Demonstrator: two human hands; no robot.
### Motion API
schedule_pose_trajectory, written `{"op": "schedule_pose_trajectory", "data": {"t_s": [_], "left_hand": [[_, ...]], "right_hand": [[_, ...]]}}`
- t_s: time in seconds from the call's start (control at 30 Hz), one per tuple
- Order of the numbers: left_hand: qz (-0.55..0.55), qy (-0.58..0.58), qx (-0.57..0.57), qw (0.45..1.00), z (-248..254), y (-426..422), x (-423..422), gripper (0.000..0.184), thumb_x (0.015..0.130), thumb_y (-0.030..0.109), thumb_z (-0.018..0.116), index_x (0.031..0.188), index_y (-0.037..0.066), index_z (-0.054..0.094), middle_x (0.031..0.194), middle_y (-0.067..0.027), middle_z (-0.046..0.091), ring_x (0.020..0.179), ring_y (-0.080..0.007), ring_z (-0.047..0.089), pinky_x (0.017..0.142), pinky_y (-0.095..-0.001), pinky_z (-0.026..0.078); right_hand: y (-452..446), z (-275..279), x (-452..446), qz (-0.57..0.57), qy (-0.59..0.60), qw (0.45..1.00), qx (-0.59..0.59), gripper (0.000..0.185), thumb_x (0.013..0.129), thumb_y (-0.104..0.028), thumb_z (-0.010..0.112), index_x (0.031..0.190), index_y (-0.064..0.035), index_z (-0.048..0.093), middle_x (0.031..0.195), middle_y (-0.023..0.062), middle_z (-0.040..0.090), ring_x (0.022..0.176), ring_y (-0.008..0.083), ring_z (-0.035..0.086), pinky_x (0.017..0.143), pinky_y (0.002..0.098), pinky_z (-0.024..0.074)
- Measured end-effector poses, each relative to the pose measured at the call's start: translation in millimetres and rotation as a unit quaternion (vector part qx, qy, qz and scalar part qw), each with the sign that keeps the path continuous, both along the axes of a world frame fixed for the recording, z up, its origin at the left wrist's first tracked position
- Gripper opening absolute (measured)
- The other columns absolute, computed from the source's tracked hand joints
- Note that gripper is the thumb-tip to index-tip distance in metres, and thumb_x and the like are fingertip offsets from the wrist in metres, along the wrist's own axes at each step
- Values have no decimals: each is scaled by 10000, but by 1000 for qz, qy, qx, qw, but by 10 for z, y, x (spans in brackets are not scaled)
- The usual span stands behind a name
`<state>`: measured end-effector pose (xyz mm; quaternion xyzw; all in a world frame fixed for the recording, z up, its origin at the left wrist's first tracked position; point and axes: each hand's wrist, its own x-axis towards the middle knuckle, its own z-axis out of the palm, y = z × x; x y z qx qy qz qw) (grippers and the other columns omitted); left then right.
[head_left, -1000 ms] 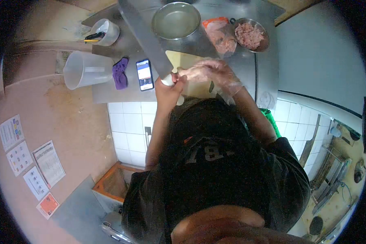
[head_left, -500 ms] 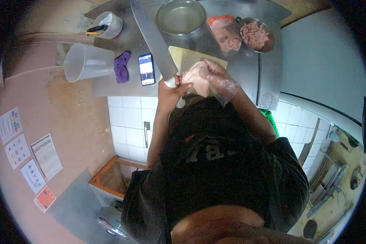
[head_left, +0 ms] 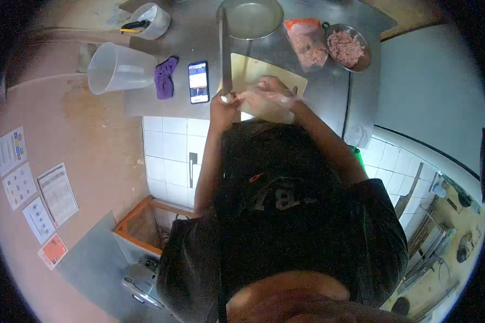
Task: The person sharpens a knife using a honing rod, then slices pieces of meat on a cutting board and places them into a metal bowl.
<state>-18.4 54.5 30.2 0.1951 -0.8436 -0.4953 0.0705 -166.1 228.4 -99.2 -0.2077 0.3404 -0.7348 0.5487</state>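
Note:
My left hand (head_left: pixel 224 112) is closed around the white handle of a large knife (head_left: pixel 224 54), whose broad blade points away from me. Its fingertips also reach toward a pale pink piece of raw meat (head_left: pixel 256 99) between my hands. My right hand (head_left: pixel 276 86), in a clear plastic glove, grips that piece above the cutting board (head_left: pixel 246 67). Motion blurs the meat and the gloved fingers, so its outline is unclear. The cream board lies near the counter's front edge, partly covered by my hands.
Left of the board are a phone (head_left: pixel 198 82), a purple cloth (head_left: pixel 165 78), a clear plastic jug (head_left: pixel 118 70) and a white tub (head_left: pixel 155 24). A round metal pan (head_left: pixel 251 21) stands behind. At right are a bag of meat (head_left: pixel 309 46) and a bowl of chopped meat (head_left: pixel 346 49).
The knife has swung from a leftward slant to nearly straight ahead. The meat, broad and facing up before, now shows as a thin blurred strip. My camera view has shifted slightly.

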Motion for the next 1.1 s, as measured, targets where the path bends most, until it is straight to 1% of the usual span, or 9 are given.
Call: {"op": "schedule_pose_trajectory", "data": {"t_s": [0.13,0.23,0.53,0.63,0.7,0.73,0.83,1.03,1.1], "left_hand": [[48,-158,-154,974,-407,-198,96,493,791,406,755,1029,-16,664,794,-241,685,723,-364,691,665,-428,539],[34,-184,-102,977,-315,-195,319,595,809,512,695,1064,-24,659,751,-253,676,765,-406,684,686,-460,533],[-68,-340,-152,926,-646,-182,734,460,1023,417,331,1154,81,617,1033,-244,667,892,-450,652,798,-515,525],[-61,-320,-190,926,-539,-128,699,524,1008,496,337,1114,79,634,1009,-262,668,906,-471,643,807,-531,517],[-81,-283,-206,933,-805,-148,831,534,1001,515,347,1099,77,638,1005,-264,668,905,-480,640,805,-538,515],[-91,-265,-215,936,-829,-156,834,540,997,524,353,1091,77,639,1003,-264,669,905,-484,638,804,-541,515],[-12,-349,-172,921,-673,-166,715,551,986,545,359,1052,83,652,1014,-264,668,910,-491,634,811,-545,512],[-139,-201,-289,926,-803,-249,806,383,1028,327,333,1200,49,532,889,-247,647,783,-441,653,663,-522,533],[-194,-146,-330,912,-881,-200,858,498,1012,452,352,1106,35,608,918,-281,665,856,-463,655,720,-541,532]], "right_hand": [[-235,-80,29,-40,685,668,288,269,887,-293,661,939,-31,632,1016,109,682,948,225,664,838,360,527],[-276,-119,117,-123,497,784,351,448,796,-417,742,1026,-41,663,968,151,699,909,287,685,809,401,538],[-201,-128,96,116,635,646,408,439,894,-423,627,1212,-121,620,979,68,698,770,262,670,765,398,553],[-179,160,104,-6,983,181,19,434,893,-382,634,1278,-183,604,1057,31,684,736,210,660,767,374,555],[-180,110,169,-28,752,638,166,423,900,-236,606,1315,-167,571,1214,31,642,899,172,655,856,335,534],[-152,179,118,-27,752,637,165,423,900,-236,606,1315,-167,571,1214,31,642,899,172,655,856,335,534],[-94,183,-14,61,291,955,3,430,902,-176,573,1332,-178,559,1294,10,613,997,159,638,902,328,516],[-283,-183,193,-114,825,547,89,434,876,-329,633,1232,-81,627,1072,104,711,911,250,687,860,370,525],[-146,607,178,54,664,718,203,514,870,-228,567,1373,-139,510,1276,98,594,997,271,652,820,413,543]]}}
